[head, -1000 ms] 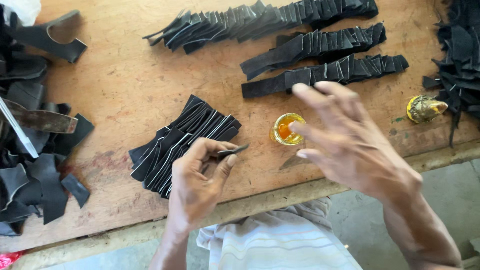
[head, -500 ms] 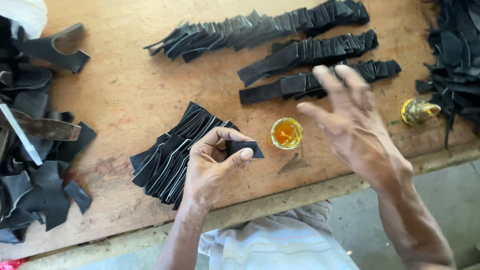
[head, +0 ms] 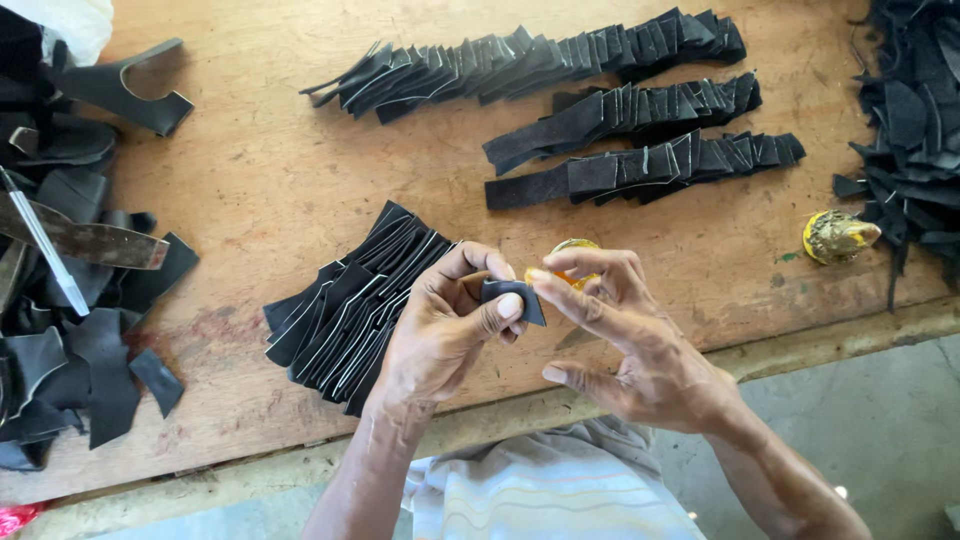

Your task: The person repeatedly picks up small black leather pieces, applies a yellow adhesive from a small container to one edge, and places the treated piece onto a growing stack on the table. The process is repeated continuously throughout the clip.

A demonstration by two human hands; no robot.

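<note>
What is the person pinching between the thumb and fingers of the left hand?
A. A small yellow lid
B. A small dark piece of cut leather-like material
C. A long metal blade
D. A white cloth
B: the left hand pinches a small dark piece of cut leather-like material, while the right hand brings a fingertip up to it.

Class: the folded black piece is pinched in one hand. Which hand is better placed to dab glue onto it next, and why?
Probably the right hand: its fingertip carries orange glue and already meets the small folded black leather piece, which the left hand pinches, so the left is occupied.
</note>
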